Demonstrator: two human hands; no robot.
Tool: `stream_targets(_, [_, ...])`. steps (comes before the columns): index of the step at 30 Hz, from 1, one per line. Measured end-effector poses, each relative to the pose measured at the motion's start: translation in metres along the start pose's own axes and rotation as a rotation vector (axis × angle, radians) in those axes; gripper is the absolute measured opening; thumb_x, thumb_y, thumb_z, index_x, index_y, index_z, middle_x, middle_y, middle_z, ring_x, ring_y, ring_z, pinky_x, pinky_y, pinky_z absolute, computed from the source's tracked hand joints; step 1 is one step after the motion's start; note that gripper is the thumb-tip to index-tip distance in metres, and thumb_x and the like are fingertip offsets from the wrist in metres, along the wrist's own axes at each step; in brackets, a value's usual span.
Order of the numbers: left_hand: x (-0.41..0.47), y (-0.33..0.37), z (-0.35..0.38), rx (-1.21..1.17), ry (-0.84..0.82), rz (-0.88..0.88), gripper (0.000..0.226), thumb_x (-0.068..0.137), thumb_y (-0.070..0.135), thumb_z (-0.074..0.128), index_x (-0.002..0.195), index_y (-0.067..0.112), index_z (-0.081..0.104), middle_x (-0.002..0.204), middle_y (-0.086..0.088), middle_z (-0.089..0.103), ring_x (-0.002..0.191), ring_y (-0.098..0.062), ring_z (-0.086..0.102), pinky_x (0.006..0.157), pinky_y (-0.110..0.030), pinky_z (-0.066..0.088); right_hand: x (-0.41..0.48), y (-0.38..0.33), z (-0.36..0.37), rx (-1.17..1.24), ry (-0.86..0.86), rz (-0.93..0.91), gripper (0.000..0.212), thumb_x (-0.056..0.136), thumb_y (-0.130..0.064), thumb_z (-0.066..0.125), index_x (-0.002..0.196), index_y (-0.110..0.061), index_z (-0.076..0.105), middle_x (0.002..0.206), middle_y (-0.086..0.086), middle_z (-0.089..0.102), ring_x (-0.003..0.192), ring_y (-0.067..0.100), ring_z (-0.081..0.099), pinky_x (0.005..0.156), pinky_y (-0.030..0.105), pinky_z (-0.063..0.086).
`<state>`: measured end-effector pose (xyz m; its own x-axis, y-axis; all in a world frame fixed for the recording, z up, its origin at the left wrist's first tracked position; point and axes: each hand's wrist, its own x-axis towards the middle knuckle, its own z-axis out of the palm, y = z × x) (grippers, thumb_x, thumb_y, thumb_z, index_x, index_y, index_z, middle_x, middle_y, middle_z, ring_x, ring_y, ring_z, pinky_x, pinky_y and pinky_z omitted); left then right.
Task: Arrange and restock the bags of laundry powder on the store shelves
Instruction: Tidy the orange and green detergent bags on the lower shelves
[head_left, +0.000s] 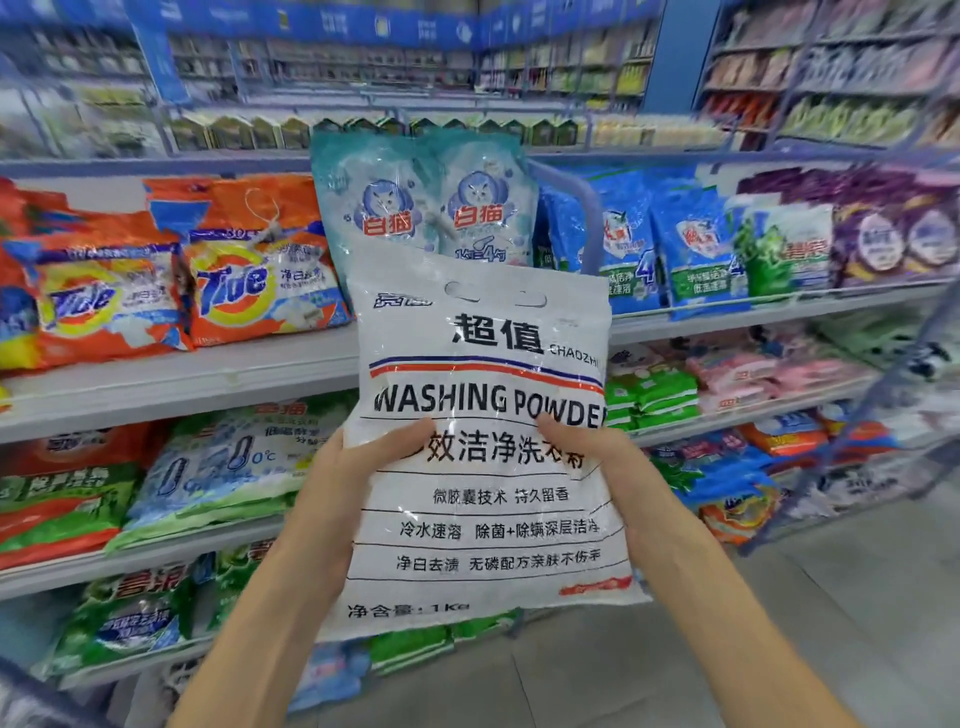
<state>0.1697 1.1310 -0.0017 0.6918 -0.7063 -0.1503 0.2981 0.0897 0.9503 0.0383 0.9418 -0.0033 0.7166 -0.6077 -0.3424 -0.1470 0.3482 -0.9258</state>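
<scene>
Head view: the fingers (405, 434) of the left hand (332, 478) and right hand (618, 467) clamp the white washing powder bag (483, 364) by its sides, thumbs in front, upright before the shelves. Lifting its base clear over the shelf lip (208, 379) looks best. Room seems tight: Tide bags (249, 280) left, blue bags (675, 244) right, pale cat-brand bags (426, 202) behind; the slot itself is hidden.
</scene>
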Motion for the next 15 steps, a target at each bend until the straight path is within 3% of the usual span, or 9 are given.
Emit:
stream_targets(2, [0.003,-0.003,0.013,-0.010,-0.032,-0.006,0.048,0.072,0.023,0.081,0.119,0.019,0.071,0.111,-0.015,0.076,0.097,-0.039,0.075,0.089,-0.056,0.057,-0.006,-0.002,-0.012,0.105,-0.039,0.009,0.021,0.089,-0.014,0.070,0.105,0.000,0.072,0.081,0.006,0.079,0.071,0.017,0.078,0.058,0.023,0.058])
stream_targets(3, [0.005,-0.002,0.021,-0.014,-0.050,-0.007,0.047,0.071,0.020,0.081,0.118,0.019,0.072,0.111,-0.016,0.076,0.097,-0.041,0.074,0.088,-0.058,0.057,-0.010,-0.002,-0.021,0.094,-0.085,-0.005,0.043,0.082,-0.027,0.077,0.114,0.000,0.072,0.079,0.006,0.079,0.068,0.016,0.077,0.063,0.030,0.061])
stream_targets(5, [0.012,-0.002,0.039,-0.009,-0.071,0.011,0.041,0.073,0.016,0.077,0.114,0.018,0.074,0.109,-0.016,0.077,0.095,-0.039,0.075,0.087,-0.054,0.057,-0.015,0.000,-0.043,0.046,-0.068,-0.019,0.098,0.059,-0.059,0.089,0.134,-0.001,0.064,0.083,-0.001,0.080,0.076,0.012,0.078,0.095,0.042,0.057])
stream_targets(6, [0.016,-0.002,0.050,0.000,-0.085,0.025,0.038,0.074,0.015,0.076,0.112,0.018,0.074,0.108,-0.014,0.077,0.095,-0.037,0.075,0.087,-0.051,0.057,-0.021,-0.001,-0.053,0.085,-0.079,-0.045,0.096,0.057,-0.055,0.093,0.134,-0.005,0.065,0.096,0.003,0.081,0.091,0.019,0.078,0.106,0.049,0.050])
stream_targets(8, [0.023,-0.005,0.076,0.002,-0.130,0.032,0.038,0.077,0.013,0.074,0.115,0.019,0.073,0.111,-0.014,0.077,0.098,-0.038,0.075,0.091,-0.054,0.056,-0.029,-0.003,-0.079,0.224,-0.072,-0.105,0.055,0.075,-0.027,0.085,0.126,-0.010,0.072,0.117,0.015,0.076,0.109,0.036,0.072,0.108,0.057,0.047])
stream_targets(10, [0.032,-0.012,0.108,0.009,-0.180,0.032,0.041,0.079,0.013,0.074,0.119,0.021,0.072,0.113,-0.014,0.076,0.100,-0.040,0.074,0.093,-0.059,0.054,-0.041,-0.005,-0.110,0.303,-0.023,-0.139,0.039,0.084,-0.014,0.073,0.123,-0.009,0.073,0.117,0.018,0.075,0.108,0.040,0.072,0.101,0.057,0.052])
stream_targets(15, [0.057,-0.038,0.205,0.033,-0.296,0.021,0.043,0.082,0.011,0.074,0.124,0.018,0.068,0.117,-0.015,0.074,0.104,-0.041,0.072,0.096,-0.064,0.052,-0.047,-0.017,-0.200,0.347,0.154,-0.222,0.030,0.088,-0.011,0.068,0.117,-0.012,0.075,0.112,0.015,0.077,0.101,0.038,0.075,0.092,0.054,0.059])
